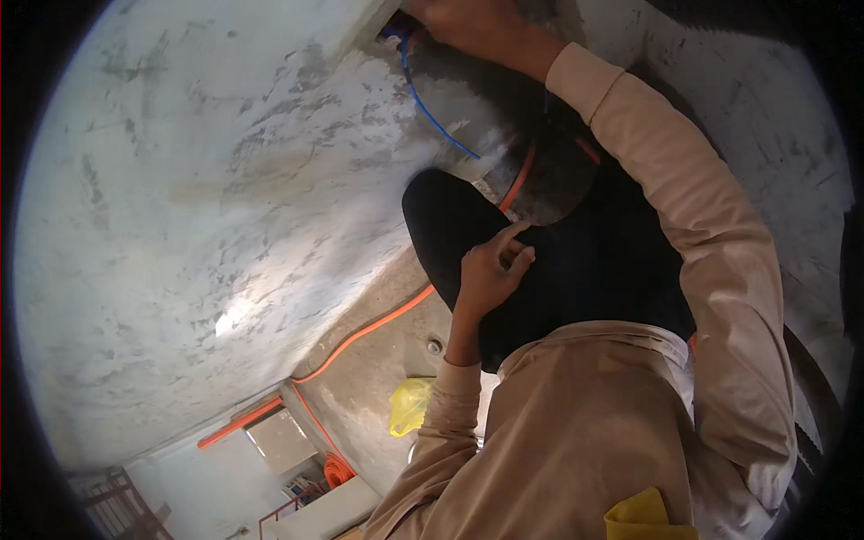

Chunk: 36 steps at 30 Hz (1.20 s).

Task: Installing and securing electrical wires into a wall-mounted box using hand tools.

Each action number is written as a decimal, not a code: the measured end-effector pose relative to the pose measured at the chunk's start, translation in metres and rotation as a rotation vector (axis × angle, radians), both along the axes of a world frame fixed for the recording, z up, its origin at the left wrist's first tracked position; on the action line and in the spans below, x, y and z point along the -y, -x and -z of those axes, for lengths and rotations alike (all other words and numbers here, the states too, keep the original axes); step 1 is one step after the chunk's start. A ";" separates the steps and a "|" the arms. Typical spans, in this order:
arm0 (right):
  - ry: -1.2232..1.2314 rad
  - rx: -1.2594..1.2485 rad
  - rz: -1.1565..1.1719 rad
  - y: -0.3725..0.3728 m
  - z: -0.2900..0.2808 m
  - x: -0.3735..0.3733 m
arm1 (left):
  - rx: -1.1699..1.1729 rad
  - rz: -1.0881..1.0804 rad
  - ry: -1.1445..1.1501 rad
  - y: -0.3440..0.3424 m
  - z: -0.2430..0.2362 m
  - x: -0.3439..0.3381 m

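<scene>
My right hand (477, 27) reaches to the top edge of the view, at a dark opening (391, 34) in the pale plastered wall; its fingertips are hidden or cropped. A blue cable (423, 106) hangs from that opening. My left hand (495, 265) is over my dark-clad left leg (432, 216), index finger extended, thumb apart and the other fingers bent, with nothing visible held. Its index fingertip is close to the lower end of an orange conduit (517, 180) at a grey, stained surface; whether they touch I cannot tell.
The mottled wall (180, 225) fills the left side. On the concrete floor (369, 369) lie an orange conduit (378, 320), a yellow plastic bag (409, 405) and an orange coil (337, 468). A grey panel (279, 441) and a railing (126, 504) are farther off.
</scene>
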State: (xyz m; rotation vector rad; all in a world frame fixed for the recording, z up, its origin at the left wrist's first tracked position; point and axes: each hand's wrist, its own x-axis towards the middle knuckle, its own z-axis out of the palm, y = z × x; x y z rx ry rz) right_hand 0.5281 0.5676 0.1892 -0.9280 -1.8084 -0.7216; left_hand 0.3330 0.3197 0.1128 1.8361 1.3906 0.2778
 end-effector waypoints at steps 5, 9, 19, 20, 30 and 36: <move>0.163 -0.166 -0.012 -0.002 0.011 0.005 | -0.066 -0.025 -0.118 -0.008 0.002 -0.001; 0.162 -0.258 -0.074 0.004 -0.004 0.047 | 0.195 -0.086 -0.006 0.011 0.001 -0.002; 0.390 -0.725 -0.192 0.016 0.011 0.068 | 0.736 -0.354 -0.174 -0.030 -0.047 -0.068; 0.482 -0.772 -0.197 0.012 0.006 0.069 | 0.779 -0.353 -0.229 -0.036 -0.054 -0.072; 0.902 -0.985 -0.127 -0.028 -0.009 0.118 | 0.879 -0.390 -0.191 -0.041 -0.036 -0.042; 1.233 -1.479 -0.459 0.002 0.001 0.121 | 0.852 -0.465 -0.275 -0.048 -0.045 -0.060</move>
